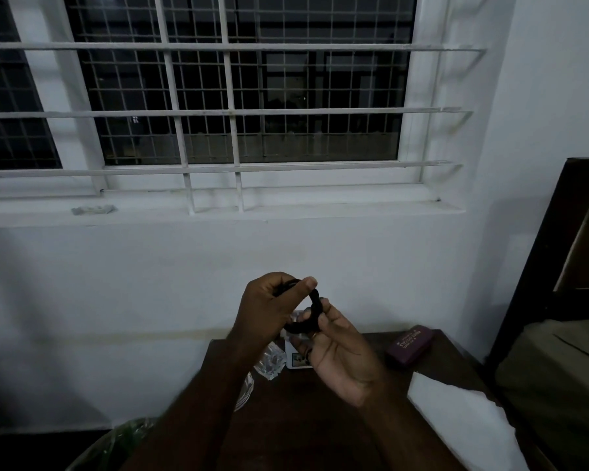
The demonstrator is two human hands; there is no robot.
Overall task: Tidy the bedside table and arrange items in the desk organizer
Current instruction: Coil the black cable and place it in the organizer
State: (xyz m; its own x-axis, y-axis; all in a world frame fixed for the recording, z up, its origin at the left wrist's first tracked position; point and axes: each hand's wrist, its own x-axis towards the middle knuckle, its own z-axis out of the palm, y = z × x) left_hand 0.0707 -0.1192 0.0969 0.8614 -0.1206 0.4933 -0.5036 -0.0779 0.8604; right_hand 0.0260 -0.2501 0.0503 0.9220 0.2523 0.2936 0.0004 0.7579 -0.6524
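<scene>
Both my hands are raised above the dark wooden bedside table (pixel 320 419). They share a black braided loop (pixel 312 309), like a hair band or coiled cord. My left hand (pixel 269 307) pinches its upper part between thumb and curled fingers. My right hand (pixel 340 351), palm up, grips the lower part with its fingertips. The desk organizer is not in view.
On the table lie a maroon case (pixel 410 344) at the back right, a white cloth or paper (pixel 463 423) at the right edge, a small white box (pixel 295 358) and crinkled clear plastic (pixel 269 363) behind my hands. A barred window fills the wall ahead. Dark furniture (pixel 565 266) stands right.
</scene>
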